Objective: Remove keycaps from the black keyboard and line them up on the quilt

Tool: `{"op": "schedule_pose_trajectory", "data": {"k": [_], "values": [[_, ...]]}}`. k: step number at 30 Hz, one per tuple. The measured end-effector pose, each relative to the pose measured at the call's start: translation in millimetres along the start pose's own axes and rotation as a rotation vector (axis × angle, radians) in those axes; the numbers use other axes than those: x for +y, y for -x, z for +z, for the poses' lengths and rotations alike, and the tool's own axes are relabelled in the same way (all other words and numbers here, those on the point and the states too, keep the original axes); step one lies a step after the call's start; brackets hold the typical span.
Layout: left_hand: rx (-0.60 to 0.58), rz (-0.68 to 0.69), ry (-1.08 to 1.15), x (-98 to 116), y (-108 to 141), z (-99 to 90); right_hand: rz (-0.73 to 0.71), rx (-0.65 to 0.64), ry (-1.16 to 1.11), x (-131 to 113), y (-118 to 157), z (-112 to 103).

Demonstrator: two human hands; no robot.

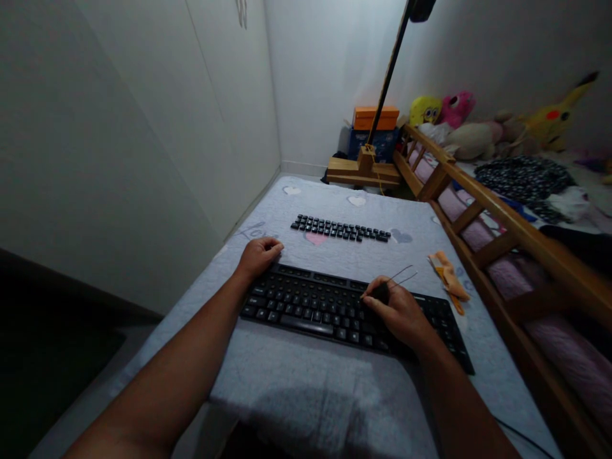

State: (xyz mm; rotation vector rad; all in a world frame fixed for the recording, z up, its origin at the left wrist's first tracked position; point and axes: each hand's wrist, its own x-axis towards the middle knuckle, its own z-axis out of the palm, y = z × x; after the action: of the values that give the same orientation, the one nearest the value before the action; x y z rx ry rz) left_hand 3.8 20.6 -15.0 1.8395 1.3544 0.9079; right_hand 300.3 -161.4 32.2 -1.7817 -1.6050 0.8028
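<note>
A black keyboard (pixel 306 324) lies on the cloth-covered table, with bare sockets in its upper rows and keycaps in the lower ones. My left hand (pixel 261 256) rests at its upper left corner, fingers curled closed; whatever they hold, if anything, is hidden. Over the keyboard's right-middle part, my right hand (pixel 394 309) is closed around a wire keycap puller (pixel 401 275). The puller's two thin prongs point up and away from the keys, while my thumb and fingertip meet low over the keys. Behind the keyboard, removed keycaps (pixel 335 228) stand in rows.
An orange-handled brush (pixel 449 277) lies to the right on the patterned cloth (pixel 306 382). A wooden bed rail (pixel 497 217) runs along the right side. At the far end stands a lamp pole on a wooden base (pixel 351 169). A pale cabinet (pixel 143 115) borders the left.
</note>
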Motion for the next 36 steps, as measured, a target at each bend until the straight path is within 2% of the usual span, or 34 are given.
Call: {"op": "schedule_pose_trajectory", "data": {"k": [10, 23, 36], "values": [[0.003, 0.010, -0.027, -0.3, 0.3, -1.1, 0.032, -0.002, 0.025, -1.8, -4.9, -1.5], [-0.002, 0.026, -0.037, -4.3, -1.4, 0.8, -0.079, 0.040, 0.041, 2.3, 8.2, 3.5], [-0.003, 0.025, -0.037, -0.5, -0.9, 0.8, -0.028, 0.044, -0.017, 0.2, 4.1, 1.7]]}}
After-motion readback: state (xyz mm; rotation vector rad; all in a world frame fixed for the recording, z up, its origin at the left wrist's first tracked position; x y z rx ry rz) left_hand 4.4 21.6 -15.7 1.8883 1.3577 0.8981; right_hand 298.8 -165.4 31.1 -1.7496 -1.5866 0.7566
